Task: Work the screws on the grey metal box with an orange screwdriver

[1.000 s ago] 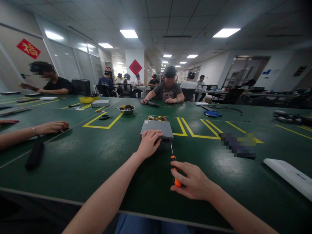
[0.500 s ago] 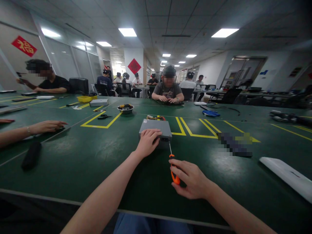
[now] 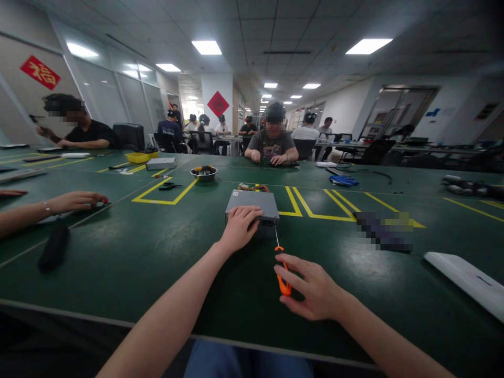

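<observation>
We rest our left hand (image 3: 240, 228) on a grey metal box (image 3: 252, 200); our right hand (image 3: 315, 286) grips an orange screwdriver (image 3: 282, 278).
Left fingers together on the box, right fingers clamped on the handle; box on the green workbench (image 3: 118, 273), steel bowl (image 3: 203, 175) beyond holding a yellow-handled tool.

The grey casing (image 3: 252, 206) is matt sheet metal with a smooth finish. The screwdriver (image 3: 282, 278) has a glossy orange plastic handle and a thin, bright steel shaft. The green tabletop (image 3: 118, 273) is smooth and semi-gloss, reflecting ceiling light. Farther off sits a shiny stainless steel bowl (image 3: 203, 175).
</observation>
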The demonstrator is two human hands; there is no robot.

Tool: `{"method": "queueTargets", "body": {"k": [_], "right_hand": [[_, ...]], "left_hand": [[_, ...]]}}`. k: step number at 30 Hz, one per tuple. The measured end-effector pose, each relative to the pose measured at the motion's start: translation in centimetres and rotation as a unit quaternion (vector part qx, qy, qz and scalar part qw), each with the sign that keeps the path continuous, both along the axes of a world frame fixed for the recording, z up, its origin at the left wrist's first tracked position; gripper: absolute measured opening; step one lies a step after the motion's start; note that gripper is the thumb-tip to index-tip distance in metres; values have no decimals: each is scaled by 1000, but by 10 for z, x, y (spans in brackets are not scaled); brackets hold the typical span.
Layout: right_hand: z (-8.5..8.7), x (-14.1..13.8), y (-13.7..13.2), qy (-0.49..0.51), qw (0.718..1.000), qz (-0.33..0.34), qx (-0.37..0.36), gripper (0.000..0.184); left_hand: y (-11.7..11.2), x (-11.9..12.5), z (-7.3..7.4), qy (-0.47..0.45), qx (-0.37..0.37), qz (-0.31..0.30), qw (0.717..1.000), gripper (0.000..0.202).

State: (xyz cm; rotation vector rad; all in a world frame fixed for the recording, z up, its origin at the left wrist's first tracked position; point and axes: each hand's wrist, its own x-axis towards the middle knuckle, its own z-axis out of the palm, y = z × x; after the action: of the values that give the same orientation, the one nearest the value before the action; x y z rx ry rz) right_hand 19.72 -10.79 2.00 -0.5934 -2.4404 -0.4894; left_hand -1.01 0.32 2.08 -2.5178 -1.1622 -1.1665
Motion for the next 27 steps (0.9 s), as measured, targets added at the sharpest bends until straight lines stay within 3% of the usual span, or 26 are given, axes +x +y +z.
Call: {"method": "queueTargets", "body": {"k": [3,10,16,21,27], "right_hand": [[2,-1,-1,-27,1000,-3,5,34],[-2,3,0,31,999,-1,9,29],[0,0,0,-21,999,-17,19,33],[-5,1,4,36,998,-15,53,34],[0,1,-1,-11,999,-20,24,38]], "left_hand": [[0,0,0,2,-1,1,1000,26],[1,1,-1,11,5,6,1000,27],[1,1,-1,6,3,6,1000,27],[0,1,-1,6,-2,4,1000,27],[-1,1,0,2,-2,3,1000,27]]}}
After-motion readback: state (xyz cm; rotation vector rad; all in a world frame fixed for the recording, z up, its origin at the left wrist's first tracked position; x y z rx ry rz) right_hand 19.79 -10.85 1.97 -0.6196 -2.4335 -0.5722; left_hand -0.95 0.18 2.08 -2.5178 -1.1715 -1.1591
